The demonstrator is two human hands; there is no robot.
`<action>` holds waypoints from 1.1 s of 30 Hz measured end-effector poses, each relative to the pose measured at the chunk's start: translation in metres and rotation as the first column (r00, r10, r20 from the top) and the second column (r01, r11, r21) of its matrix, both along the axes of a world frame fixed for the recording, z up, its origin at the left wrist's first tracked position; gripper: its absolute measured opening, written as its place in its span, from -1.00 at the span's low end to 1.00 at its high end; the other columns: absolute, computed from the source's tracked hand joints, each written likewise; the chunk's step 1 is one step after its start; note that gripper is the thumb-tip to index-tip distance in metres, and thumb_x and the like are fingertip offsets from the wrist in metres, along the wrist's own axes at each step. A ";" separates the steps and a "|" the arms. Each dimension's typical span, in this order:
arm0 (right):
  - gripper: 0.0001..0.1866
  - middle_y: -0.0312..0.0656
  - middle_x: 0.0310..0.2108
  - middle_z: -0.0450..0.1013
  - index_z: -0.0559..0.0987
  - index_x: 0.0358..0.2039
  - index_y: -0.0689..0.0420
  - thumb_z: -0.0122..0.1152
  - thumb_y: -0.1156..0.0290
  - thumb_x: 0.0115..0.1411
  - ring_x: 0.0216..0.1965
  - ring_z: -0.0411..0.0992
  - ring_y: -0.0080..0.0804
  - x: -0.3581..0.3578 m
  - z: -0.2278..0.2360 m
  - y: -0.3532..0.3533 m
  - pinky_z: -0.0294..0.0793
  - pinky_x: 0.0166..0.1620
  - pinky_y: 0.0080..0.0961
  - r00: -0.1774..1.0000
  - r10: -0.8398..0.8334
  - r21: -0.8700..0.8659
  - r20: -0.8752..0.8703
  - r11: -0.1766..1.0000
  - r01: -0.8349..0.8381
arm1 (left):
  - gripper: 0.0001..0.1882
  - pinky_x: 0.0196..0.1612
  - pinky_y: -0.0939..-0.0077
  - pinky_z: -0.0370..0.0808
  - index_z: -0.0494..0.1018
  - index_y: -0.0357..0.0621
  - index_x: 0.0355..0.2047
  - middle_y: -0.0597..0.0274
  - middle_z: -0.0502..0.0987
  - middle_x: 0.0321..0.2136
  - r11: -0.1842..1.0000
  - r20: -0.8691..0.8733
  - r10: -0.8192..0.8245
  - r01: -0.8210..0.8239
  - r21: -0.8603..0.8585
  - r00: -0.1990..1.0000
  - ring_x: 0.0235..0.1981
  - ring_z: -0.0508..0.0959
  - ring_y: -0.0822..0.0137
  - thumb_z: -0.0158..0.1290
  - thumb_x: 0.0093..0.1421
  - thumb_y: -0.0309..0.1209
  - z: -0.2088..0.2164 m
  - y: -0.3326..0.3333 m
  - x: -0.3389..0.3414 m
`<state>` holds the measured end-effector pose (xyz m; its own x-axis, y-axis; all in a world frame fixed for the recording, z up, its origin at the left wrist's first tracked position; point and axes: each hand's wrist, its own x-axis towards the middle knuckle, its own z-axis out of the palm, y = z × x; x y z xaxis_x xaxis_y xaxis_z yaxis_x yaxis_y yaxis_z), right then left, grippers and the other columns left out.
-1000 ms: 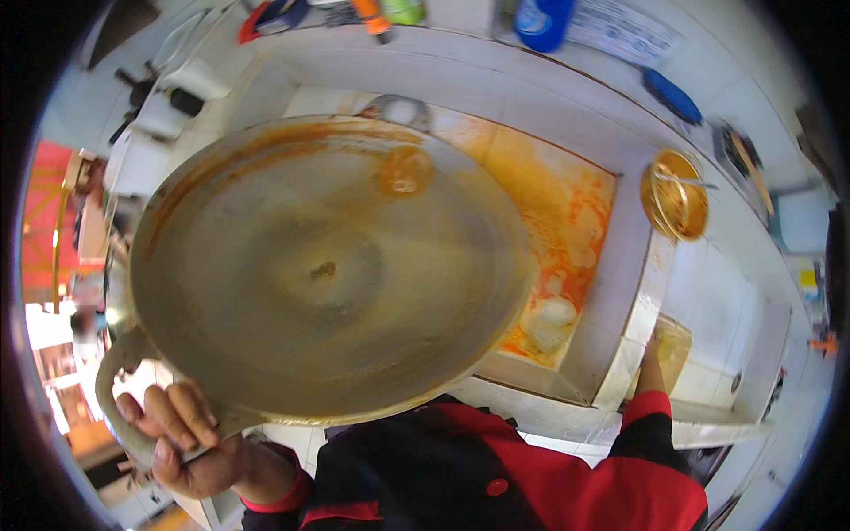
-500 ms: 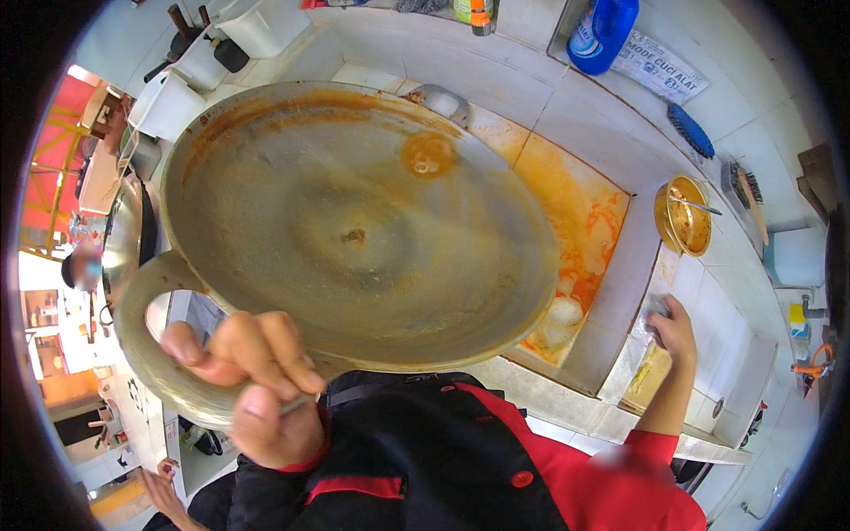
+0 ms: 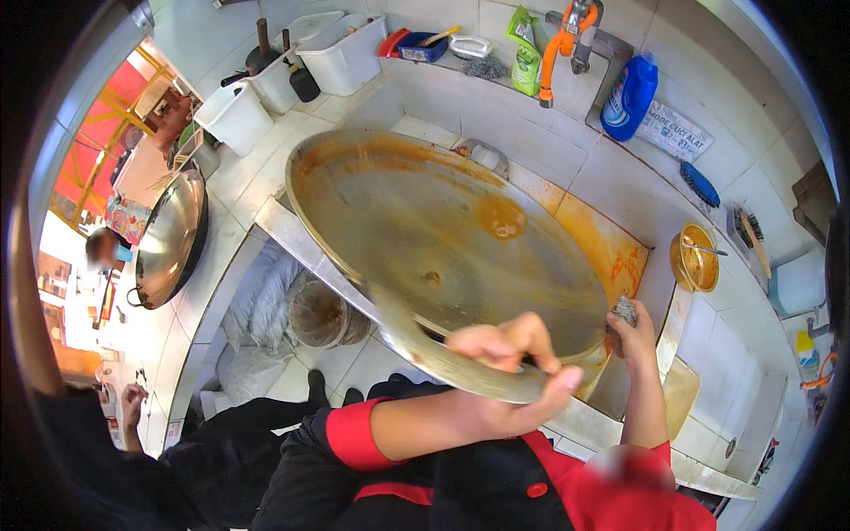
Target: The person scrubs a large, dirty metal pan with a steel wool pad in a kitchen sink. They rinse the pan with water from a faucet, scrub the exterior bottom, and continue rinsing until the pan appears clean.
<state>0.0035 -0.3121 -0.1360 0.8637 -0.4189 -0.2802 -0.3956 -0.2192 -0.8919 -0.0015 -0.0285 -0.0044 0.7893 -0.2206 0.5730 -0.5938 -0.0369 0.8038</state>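
A large, wide metal wok (image 3: 416, 257) with brown-orange residue leans tilted over the tiled sink (image 3: 624, 252). My left hand (image 3: 518, 350) is closed around its near loop handle (image 3: 425, 354). A small patch of orange-brown liquid lies inside the wok toward the far side. In my right hand (image 3: 639, 336) is a grey steel wool scourer (image 3: 625, 310), close to the wok's right rim; whether it touches the rim I cannot tell. Orange sauce stains the sink floor.
A golden bowl (image 3: 683, 270) with a spoon sits on the sink's right ledge. Along the wall are an orange tap hose (image 3: 558, 57), a blue bottle (image 3: 629, 97) and a blue brush (image 3: 699, 183). Another wok (image 3: 170, 243) stands left. A bucket (image 3: 323, 314) is below. Another person's hand (image 3: 133, 404) shows lower left.
The wok has swung right and tilted more steeply, my left hand moving with its handle. My right hand has brought the scourer left, close to the wok's rim. The view has shifted too.
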 end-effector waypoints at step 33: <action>-0.35 -0.01 -0.23 0.27 0.46 -0.18 0.17 0.08 -0.22 0.06 -0.20 0.35 -0.02 0.072 0.075 -0.009 0.34 -0.15 -0.27 0.210 0.913 -0.248 -0.351 0.126 -0.961 | -0.42 -0.39 0.39 0.47 -0.12 0.16 -0.16 0.11 0.36 -0.49 0.845 -0.142 -0.185 0.084 -0.528 0.972 -0.52 0.46 0.29 0.00 0.05 -0.65 0.024 0.018 0.011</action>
